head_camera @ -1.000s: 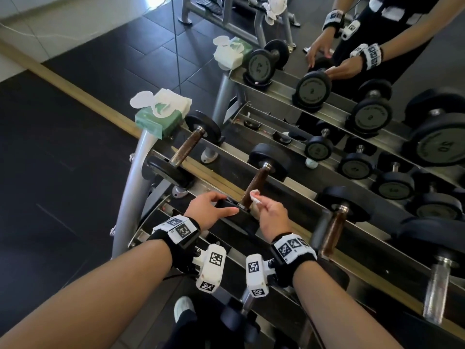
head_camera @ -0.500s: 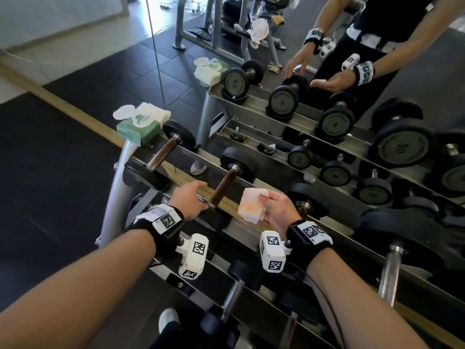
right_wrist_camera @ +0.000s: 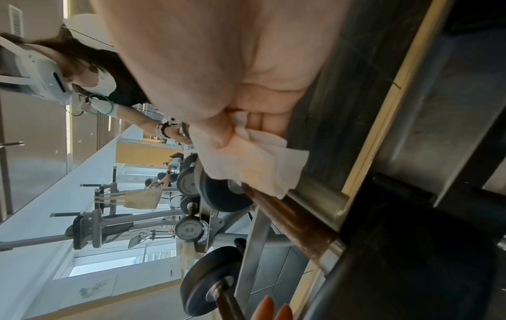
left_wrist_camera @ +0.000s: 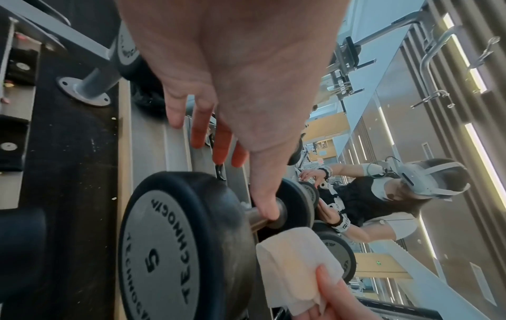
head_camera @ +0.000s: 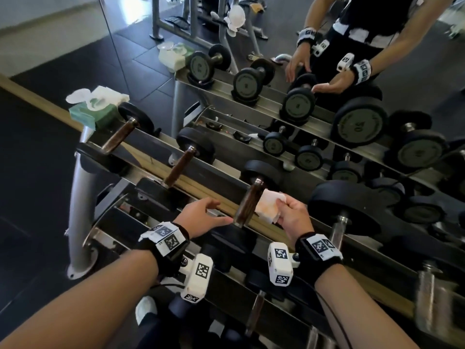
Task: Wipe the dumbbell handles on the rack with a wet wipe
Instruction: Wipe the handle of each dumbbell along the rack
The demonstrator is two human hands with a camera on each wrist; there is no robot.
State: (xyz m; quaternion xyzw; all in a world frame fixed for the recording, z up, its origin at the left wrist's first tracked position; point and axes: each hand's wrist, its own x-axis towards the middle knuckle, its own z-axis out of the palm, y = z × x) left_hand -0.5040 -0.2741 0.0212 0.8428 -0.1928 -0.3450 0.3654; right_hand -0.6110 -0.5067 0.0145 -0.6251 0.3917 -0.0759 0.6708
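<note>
The metal rack (head_camera: 201, 187) carries a row of black dumbbells with brown handles. My right hand (head_camera: 279, 205) pinches a white wet wipe (head_camera: 266, 207) and holds it against the right side of the third dumbbell's handle (head_camera: 247, 205). The right wrist view shows thumb and fingers gripping the wipe (right_wrist_camera: 252, 164) above that handle (right_wrist_camera: 290, 218). My left hand (head_camera: 222, 211) reaches toward the handle's near end with straight fingers. In the left wrist view its thumb lies over the handle (left_wrist_camera: 257, 216) beside the 5 kg head (left_wrist_camera: 164, 249), with the wipe (left_wrist_camera: 295, 266) just below.
A green pack of wipes (head_camera: 93, 109) sits on the rack's left end. Two more brown-handled dumbbells (head_camera: 180, 167) lie to the left, and larger ones (head_camera: 344, 212) to the right. A lower tier holds more dumbbells. A mirror behind reflects the rack and the person.
My right hand lifted the wipe off the second dumbbell's handle and carried it right to the third one. My left hand left the second dumbbell and followed to the right.
</note>
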